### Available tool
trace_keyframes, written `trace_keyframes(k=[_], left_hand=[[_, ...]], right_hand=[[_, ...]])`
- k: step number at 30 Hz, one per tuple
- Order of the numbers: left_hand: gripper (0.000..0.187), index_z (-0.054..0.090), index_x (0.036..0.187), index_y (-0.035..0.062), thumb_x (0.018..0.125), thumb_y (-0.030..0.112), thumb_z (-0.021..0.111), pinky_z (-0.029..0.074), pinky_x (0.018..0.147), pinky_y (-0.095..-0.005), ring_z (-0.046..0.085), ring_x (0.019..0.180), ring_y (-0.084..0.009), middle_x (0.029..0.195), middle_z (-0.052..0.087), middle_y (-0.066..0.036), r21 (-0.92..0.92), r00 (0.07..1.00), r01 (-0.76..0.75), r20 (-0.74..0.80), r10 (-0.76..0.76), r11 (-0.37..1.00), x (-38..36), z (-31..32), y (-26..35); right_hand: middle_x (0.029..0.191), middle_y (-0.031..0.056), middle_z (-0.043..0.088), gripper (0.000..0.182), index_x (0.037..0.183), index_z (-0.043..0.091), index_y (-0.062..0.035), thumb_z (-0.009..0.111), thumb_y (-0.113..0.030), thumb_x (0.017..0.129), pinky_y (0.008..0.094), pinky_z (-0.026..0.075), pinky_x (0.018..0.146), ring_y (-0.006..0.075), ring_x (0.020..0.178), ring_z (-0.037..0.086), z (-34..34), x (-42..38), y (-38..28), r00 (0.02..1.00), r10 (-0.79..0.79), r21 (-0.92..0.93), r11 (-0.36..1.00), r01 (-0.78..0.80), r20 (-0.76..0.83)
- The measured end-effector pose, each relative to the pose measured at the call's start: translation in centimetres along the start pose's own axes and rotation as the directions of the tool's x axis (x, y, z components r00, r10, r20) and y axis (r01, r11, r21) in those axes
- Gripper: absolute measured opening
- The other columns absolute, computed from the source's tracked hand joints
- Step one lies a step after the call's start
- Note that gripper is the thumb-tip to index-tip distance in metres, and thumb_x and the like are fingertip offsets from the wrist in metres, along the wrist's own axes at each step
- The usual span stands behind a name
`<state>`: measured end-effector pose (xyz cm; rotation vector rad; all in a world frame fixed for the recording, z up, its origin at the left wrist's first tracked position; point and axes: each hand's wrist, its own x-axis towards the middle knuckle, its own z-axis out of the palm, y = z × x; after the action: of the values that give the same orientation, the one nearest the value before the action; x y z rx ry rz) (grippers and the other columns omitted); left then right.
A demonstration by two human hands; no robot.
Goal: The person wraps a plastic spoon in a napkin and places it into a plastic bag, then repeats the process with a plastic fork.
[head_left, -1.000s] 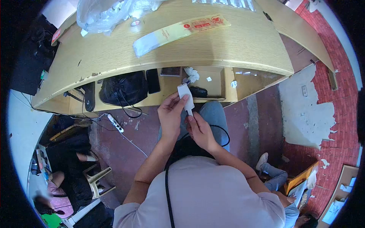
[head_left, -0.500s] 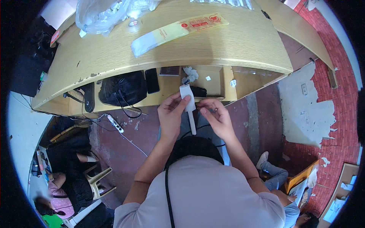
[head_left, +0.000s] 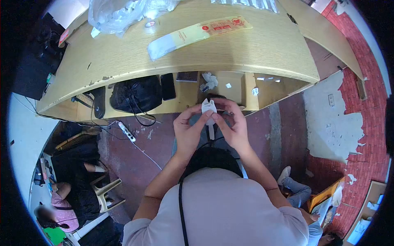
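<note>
A small white paper sleeve, its top end spread apart, is held upright between both hands in front of the desk. My left hand pinches its left side, thumb on the front. From the right, my right hand grips the same piece with the thumb low on it and the fingers behind. A narrow white strip hangs below the thumbs. Just beyond the hands is the open desk shelf with a shallow cardboard box and crumpled white paper.
On the desktop lie a long yellow packet, a tape roll and a plastic bag. The shelf holds a black bag and a phone. People sit at lower left and lower right.
My right hand has moved in and now grips the white sleeve with my left. The sleeve's top has spread, and it sits slightly lower. The view has shifted a little.
</note>
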<state>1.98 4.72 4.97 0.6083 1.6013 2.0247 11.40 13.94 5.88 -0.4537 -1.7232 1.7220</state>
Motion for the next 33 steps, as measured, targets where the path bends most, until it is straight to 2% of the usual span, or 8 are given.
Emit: trace_keyframes(k=[3,7,9,13,15,22,24,33], left_hand=[[0.019,0.066,0.094,0.0002,0.076,0.003,0.07,0.045,0.078,-0.0252,0.058,0.087,-0.0122,0.092,0.064,-0.007,0.022,1.0,-0.014,0.013,0.013,1.0,0.1,-0.3,-0.3],[0.018,0.067,0.091,0.0013,0.073,0.003,0.071,0.043,0.081,-0.0266,0.057,0.088,-0.0137,0.09,0.064,-0.007,0.073,0.998,-0.065,0.015,0.064,0.995,0.1,-0.4,-0.4],[0.018,0.067,0.089,0.0022,0.072,0.003,0.072,0.041,0.083,-0.0274,0.054,0.088,-0.0145,0.089,0.064,-0.007,0.102,0.993,-0.108,0.053,0.103,0.989,-0.2,-0.3,-0.1],[0.018,0.067,0.089,0.0028,0.072,0.002,0.072,0.04,0.082,-0.0271,0.053,0.088,-0.0143,0.089,0.064,-0.006,0.118,0.989,-0.136,0.067,0.128,0.984,-0.2,-0.2,0.3],[0.017,0.067,0.089,0.003,0.072,0.002,0.071,0.04,0.082,-0.0272,0.054,0.088,-0.0145,0.089,0.064,-0.005,0.058,0.997,-0.059,0.05,0.056,0.997,-0.2,-0.3,0.2],[0.015,0.067,0.088,0.0032,0.073,0.003,0.071,0.041,0.081,-0.0261,0.056,0.087,-0.013,0.089,0.063,-0.005,0.038,0.999,-0.003,0.039,0.001,0.999,-0.4,-0.3,0.1],[0.015,0.066,0.088,0.0029,0.074,0.003,0.071,0.042,0.08,-0.0255,0.056,0.088,-0.0125,0.09,0.062,-0.005,-0.091,0.999,0.04,0.029,-0.037,0.995,-0.4,-0.3,-0.3],[0.016,0.065,0.088,0.0028,0.073,0.003,0.071,0.04,0.086,-0.0287,0.056,0.091,-0.0144,0.09,0.062,-0.006,0.033,0.997,0.016,0.075,-0.019,0.999,-0.5,-0.5,-0.2]], right_hand=[[0.109,0.0102,0.057,0.034,0.118,0.047,0.001,0.056,0.001,0.085,0.0292,0.045,0.087,0.017,0.102,0.056,-0.5,0.2,0.7,0.994,0.018,0.055,0.998,-0.024,0.112],[0.109,0.0098,0.058,0.033,0.117,0.048,0.0019,0.056,0.001,0.085,0.0292,0.044,0.088,0.0169,0.102,0.056,-0.7,0.6,-0.2,0.992,-0.063,0.05,0.997,0.058,0.106],[0.109,0.0094,0.058,0.034,0.117,0.048,0.0019,0.056,0.003,0.084,0.0288,0.045,0.088,0.0161,0.101,0.056,-1.3,0.8,-0.8,0.981,0.078,0.184,0.977,-0.112,0.18],[0.105,0.0084,0.059,0.032,0.114,0.051,0.0019,0.057,0.004,0.082,0.0278,0.045,0.084,0.0144,0.097,0.057,-2.0,0.8,0.2,0.973,0.031,0.215,0.973,-0.082,0.228],[0.1,0.007,0.061,0.03,0.111,0.054,0.0016,0.059,0.003,0.081,0.0264,0.046,0.081,0.0127,0.092,0.057,-2.2,0.8,0.3,0.969,0.062,0.031,0.997,-0.072,0.238],[0.094,0.0058,0.064,0.029,0.108,0.058,0.0009,0.064,0.0,0.08,0.025,0.047,0.077,0.01,0.086,0.059,-1.4,0.2,-0.6,0.99,0.02,-0.086,0.996,-0.008,0.143],[0.095,0.0065,0.065,0.03,0.108,0.06,0.0011,0.065,0.0,0.079,0.0252,0.047,0.076,0.0099,0.084,0.06,-1.3,0.1,-0.6,0.993,0.037,-0.1,0.995,-0.026,0.116],[0.097,0.0099,0.065,0.028,0.106,0.059,0.0051,0.065,0.001,0.078,0.0265,0.047,0.08,0.0127,0.091,0.059,-1.0,-0.3,-1.5,0.994,0.07,-0.174,0.983,-0.055,0.081]])
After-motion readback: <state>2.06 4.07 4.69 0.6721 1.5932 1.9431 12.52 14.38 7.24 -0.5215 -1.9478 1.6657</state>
